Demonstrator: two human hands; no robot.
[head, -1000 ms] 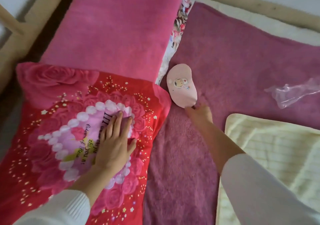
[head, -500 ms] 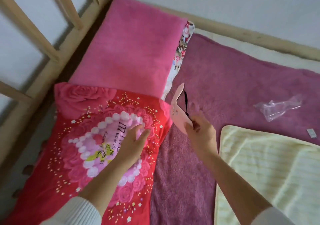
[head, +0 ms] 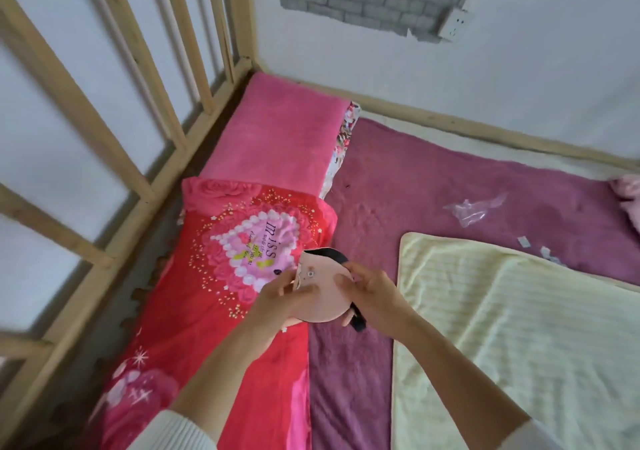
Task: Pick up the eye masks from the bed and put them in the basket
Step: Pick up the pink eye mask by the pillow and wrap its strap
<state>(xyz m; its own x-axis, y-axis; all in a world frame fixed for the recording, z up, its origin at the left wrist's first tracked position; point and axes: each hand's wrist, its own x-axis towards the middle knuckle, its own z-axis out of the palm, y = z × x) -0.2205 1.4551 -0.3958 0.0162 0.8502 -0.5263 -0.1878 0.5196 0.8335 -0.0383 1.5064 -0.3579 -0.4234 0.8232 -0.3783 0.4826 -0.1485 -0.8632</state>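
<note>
A pale pink eye mask (head: 320, 285) with a small cartoon face and a black strap is held up above the bed, over the edge of the red rose pillow (head: 239, 259). My left hand (head: 280, 302) grips its left side and my right hand (head: 372, 297) grips its right side, the strap hanging below the right hand. No basket is in view.
A plain pink pillow (head: 280, 137) lies beyond the red one. A purple blanket (head: 433, 186) covers the bed, with a pale yellow blanket (head: 502, 328) on its right part. A clear plastic wrapper (head: 474, 208) and small paper bits lie on the purple. Wooden bed rails (head: 114, 158) stand at left.
My right hand lifted the mask off the purple blanket and drew it toward me. My left hand left the red pillow and took hold of the mask too. The view pulled back.
</note>
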